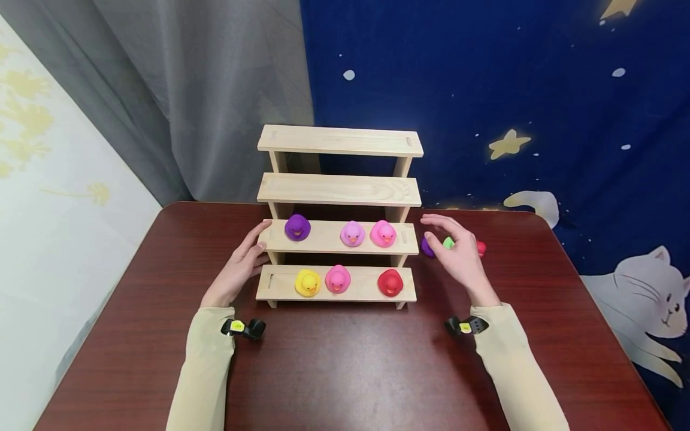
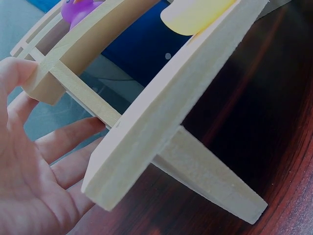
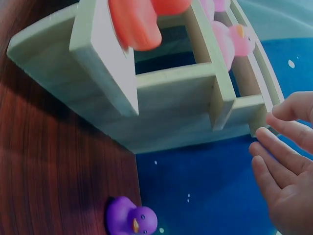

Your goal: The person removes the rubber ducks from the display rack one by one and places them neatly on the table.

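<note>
A four-tier wooden display stand (image 1: 345,236) stands on the table. My left hand (image 1: 235,268) is at its left side, fingertips on the end of the second tier from the bottom, fingers extended, as the left wrist view (image 2: 36,161) shows from close up. My right hand (image 1: 458,254) hovers off the stand's right side with fingers apart and nothing between them. The second tier bears a dark purple duck (image 1: 297,228), a light purple duck (image 1: 353,234) and a pink duck (image 1: 383,234). On the lowest tier sit a yellow duck (image 1: 308,283), another pink duck (image 1: 338,279) and a red duck (image 1: 390,283).
Beyond my right hand, a purple duck (image 3: 128,216), a green object (image 1: 448,242) and a red object (image 1: 481,248) lie on the dark wood table (image 1: 345,365), partly hidden by the hand. A grey curtain (image 1: 237,102) and a blue starry cloth (image 1: 458,90) hang behind.
</note>
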Available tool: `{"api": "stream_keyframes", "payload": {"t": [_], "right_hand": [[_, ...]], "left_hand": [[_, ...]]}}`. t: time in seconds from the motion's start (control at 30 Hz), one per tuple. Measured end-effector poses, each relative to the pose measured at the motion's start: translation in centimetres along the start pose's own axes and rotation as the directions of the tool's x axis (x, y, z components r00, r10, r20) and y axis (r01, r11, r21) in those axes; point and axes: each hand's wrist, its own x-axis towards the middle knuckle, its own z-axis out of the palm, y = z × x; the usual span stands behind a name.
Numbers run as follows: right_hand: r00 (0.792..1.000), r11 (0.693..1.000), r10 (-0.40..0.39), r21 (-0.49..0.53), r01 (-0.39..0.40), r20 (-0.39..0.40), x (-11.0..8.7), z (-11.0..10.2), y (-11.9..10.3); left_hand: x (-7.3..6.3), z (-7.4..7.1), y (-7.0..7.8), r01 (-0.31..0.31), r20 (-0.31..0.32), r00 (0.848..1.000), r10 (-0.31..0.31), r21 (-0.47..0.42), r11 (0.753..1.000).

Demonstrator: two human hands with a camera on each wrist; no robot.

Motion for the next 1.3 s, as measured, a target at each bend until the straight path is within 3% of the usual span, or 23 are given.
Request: {"api": "stream_keyframes", "payload": {"t": [0.4,0.77,1.3], "right_hand": [[0.994,0.998,-0.055,0.040,0.052,0.091,0.4,1.9,-1.0],[0.968,0.994,-0.082,0.093,0.062,0.238,1.1,2.9,-1.0],[0.973,0.976,-0.087,0.215,0.040,0.213,1.0,3.8,-0.2]], "left_hand": [[0.2,0.1,0.1,-0.004,0.002,1.000,0.004,-0.002,1.000],[0.1,0.1,0.1,-0.003,0.002,1.000,0.003,0.003,1.000],[0.0,0.1,0.1,0.023,-0.015,1.000,-0.023,0.017,1.000]]}}
